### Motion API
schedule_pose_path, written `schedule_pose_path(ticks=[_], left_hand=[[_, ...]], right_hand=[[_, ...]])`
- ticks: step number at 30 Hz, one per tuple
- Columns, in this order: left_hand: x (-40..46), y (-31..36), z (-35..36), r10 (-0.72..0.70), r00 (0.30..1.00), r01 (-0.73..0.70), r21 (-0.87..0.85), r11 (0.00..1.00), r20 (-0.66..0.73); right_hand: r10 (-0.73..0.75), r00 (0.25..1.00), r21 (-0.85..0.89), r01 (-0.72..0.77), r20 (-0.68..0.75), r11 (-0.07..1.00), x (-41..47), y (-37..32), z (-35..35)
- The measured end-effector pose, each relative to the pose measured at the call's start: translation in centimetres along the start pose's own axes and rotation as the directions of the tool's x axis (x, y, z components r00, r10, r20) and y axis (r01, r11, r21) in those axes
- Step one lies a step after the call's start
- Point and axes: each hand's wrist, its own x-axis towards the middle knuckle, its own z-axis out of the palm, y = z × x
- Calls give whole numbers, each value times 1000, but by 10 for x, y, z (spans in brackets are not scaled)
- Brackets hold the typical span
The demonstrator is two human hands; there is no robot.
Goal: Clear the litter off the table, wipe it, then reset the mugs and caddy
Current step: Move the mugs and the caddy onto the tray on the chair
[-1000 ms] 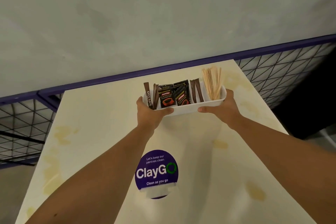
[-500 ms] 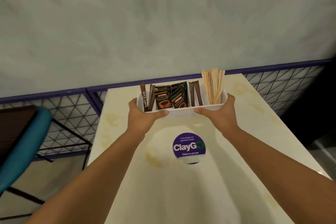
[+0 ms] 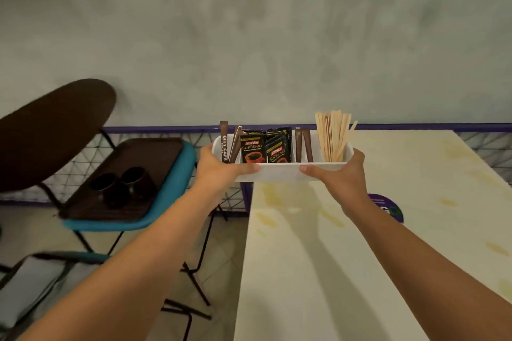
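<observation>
A white caddy [image 3: 279,171] with coffee sachets, brown sugar sticks and wooden stirrers hangs in the air over the table's far left corner. My left hand [image 3: 219,170] grips its left end and my right hand [image 3: 340,178] grips its right end, thumbs on the front wall. The cream table [image 3: 360,257] is stained yellow in patches. Two dark mugs [image 3: 122,187] lie on a brown tray [image 3: 83,207] that rests on the blue chair seat [image 3: 171,188] to the left.
A purple round sticker [image 3: 388,209] lies on the table behind my right wrist. A purple-framed wire fence [image 3: 166,130] runs along the grey wall. A second chair with a grey bag [image 3: 30,285] stands at lower left.
The caddy has been carried leftward from above the table's middle to its left edge. The view swung left, bringing the chair with the tray and mugs into sight.
</observation>
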Motion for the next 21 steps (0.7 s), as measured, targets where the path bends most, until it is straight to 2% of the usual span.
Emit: schedule_pose_path(ticks=[8,13,21], left_hand=[[27,-19,-87,-37,988,35,-17,999,-150],[64,-33,-136,-47,980,44,-20,999,-195],[194,-65,-224,-98,978,105,31,994,-184]], right_hand=[[-77,988,-31,82,133,996,2,-23,97],[-70,976,-70,86,208,994,16,-29,163],[-57,969,-49,70,241,996,66,-28,314]])
